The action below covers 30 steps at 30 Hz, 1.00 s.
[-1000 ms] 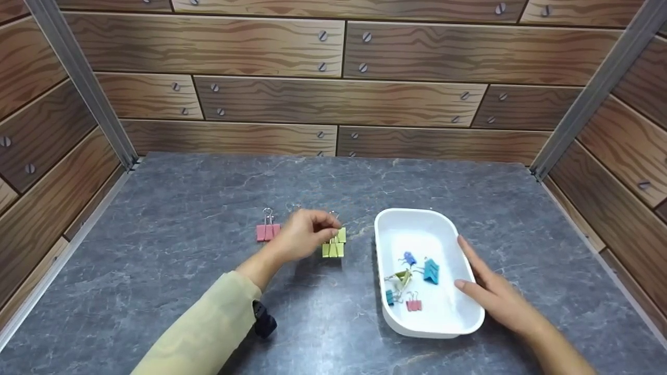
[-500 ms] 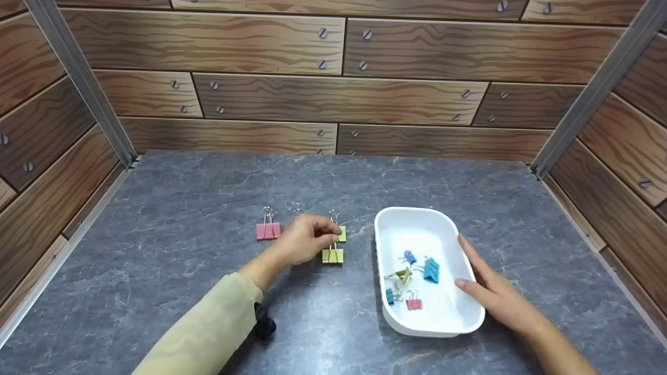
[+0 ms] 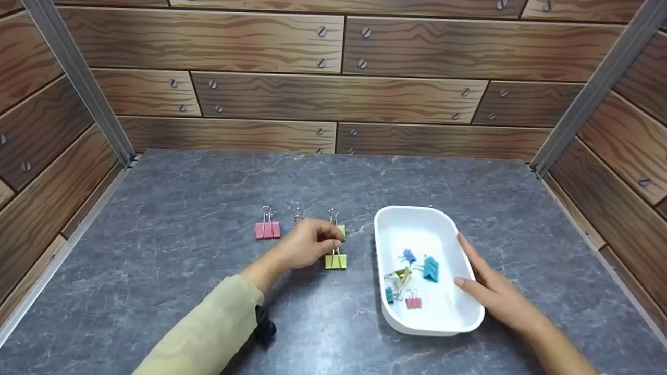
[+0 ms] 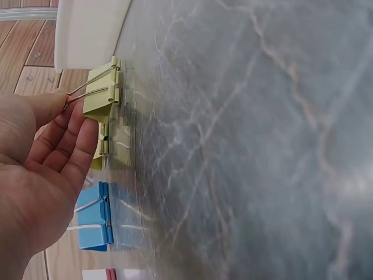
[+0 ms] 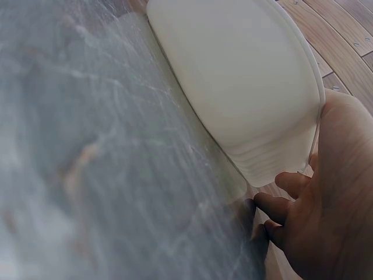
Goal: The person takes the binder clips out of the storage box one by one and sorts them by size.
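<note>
My left hand (image 3: pixel 307 244) pinches the wire handles of a yellow-green binder clip (image 3: pixel 336 262) between thumb and fingers. Its spine edge is right at the table surface in the left wrist view. Just behind it stands a second yellow-green binder clip (image 3: pixel 342 233), partly covered by the fingers. A blue binder clip (image 4: pixel 92 224) is farther along the row, mostly hidden behind the hand in the head view. With the thumb over the rim and the fingers along the outside, my right hand (image 3: pixel 495 299) holds the right side of a white plastic tray (image 3: pixel 417 329).
At the row's left end lies a pink binder clip (image 3: pixel 267 230). Inside the tray are several smaller clips, among them a teal clip (image 3: pixel 431 269), a blue clip (image 3: pixel 409 255) and a red clip (image 3: pixel 414 302). Wood-patterned walls (image 3: pixel 333 99) enclose the grey marbled table (image 3: pixel 208 182).
The front yellow-green binder clip has moved toward me and slightly right with my left hand, widening its gap from the one behind. My right hand and the tray stay in place.
</note>
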### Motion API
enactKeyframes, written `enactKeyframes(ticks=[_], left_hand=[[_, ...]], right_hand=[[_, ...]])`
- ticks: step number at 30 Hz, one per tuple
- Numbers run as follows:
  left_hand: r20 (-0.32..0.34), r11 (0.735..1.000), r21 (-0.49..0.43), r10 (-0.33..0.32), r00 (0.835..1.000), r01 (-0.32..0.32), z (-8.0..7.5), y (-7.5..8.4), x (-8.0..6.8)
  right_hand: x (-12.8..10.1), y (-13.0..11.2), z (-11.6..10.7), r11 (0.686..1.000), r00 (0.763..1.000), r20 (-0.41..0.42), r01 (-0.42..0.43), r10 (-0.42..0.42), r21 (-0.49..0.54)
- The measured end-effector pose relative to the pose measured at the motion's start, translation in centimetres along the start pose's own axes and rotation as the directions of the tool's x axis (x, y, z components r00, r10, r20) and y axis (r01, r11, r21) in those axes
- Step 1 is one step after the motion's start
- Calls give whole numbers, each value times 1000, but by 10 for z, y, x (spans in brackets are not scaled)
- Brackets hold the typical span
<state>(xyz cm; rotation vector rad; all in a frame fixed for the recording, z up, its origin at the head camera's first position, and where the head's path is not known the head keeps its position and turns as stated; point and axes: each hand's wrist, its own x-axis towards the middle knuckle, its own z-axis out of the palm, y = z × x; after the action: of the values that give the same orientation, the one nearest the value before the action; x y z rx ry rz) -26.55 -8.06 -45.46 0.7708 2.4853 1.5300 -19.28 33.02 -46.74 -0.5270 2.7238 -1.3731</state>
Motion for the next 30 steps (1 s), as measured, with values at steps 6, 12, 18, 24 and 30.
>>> enactKeyframes(ticks=[6,12,18,24,30], left_hand=[[-4,1000,24,0,1000,0,3,0,0],[-4,1000,25,-11,1000,11,3,0,0],[-6,998,53,-19,1000,19,1,1,-2],[-12,998,64,-28,1000,29,-2,5,-1],[-66,997,49,-50,997,53,-10,17,0]], right_hand=[[0,0,0,1000,1000,11,-2,2,14],[-1,0,0,1000,1000,4,4,-4,9],[0,0,-1,1000,1000,4,7,-7,-3],[-1,1,-1,1000,1000,1,2,-2,1],[0,1,-1,1000,1000,-2,3,-3,-2]])
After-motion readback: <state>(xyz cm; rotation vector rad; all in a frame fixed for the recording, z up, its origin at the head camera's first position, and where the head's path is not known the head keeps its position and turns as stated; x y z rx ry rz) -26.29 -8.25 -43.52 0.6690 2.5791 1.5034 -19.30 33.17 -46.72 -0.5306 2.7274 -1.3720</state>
